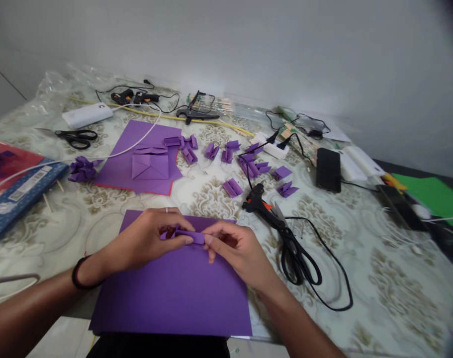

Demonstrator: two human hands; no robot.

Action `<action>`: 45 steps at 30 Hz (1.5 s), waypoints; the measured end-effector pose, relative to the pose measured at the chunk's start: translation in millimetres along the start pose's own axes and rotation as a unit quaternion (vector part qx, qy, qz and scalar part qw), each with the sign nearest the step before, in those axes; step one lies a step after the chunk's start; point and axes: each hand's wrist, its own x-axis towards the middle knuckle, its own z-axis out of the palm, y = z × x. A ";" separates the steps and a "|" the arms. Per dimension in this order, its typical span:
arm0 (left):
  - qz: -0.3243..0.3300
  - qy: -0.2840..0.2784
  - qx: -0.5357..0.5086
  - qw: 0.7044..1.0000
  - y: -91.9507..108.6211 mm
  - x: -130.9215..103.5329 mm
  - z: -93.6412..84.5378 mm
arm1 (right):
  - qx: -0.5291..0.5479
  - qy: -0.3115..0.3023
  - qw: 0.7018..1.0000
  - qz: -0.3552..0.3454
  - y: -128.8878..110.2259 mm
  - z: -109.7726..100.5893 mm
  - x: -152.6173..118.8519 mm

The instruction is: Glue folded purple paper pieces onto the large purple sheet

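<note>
Between my two hands is a small folded purple paper piece [195,237], held above a large purple sheet [174,298] at the table's front edge. My left hand [155,236] pinches its left part between thumb and fingers. The right end is pinched by my right hand [231,243]. Several small folded purple pieces [232,188] are scattered beyond my hands. Farther left, a larger folded purple paper [150,165] rests on other purple sheets [125,141].
Right of my hands lie a black glue gun [261,204] and black-handled scissors [295,256], with a looping cable. A phone [328,170] and green paper [431,194] are at right. Other scissors [75,137] and a crumpled purple paper [82,169] are at left.
</note>
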 end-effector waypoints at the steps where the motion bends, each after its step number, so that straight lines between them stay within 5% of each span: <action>1: 0.008 -0.011 0.005 1.000 0.3 0.2 -0.1 | -0.008 -0.005 1.000 0.002 -0.2 1.0 -0.2; 31: 0.026 0.005 -0.021 0.999 6.7 -1.4 1.9 | -0.083 -0.005 0.994 -0.068 -0.8 0.0 -5.0; 45: 0.053 0.034 0.005 0.998 0.6 -1.7 3.5 | -0.189 0.055 0.971 -0.134 -2.4 4.8 -1.7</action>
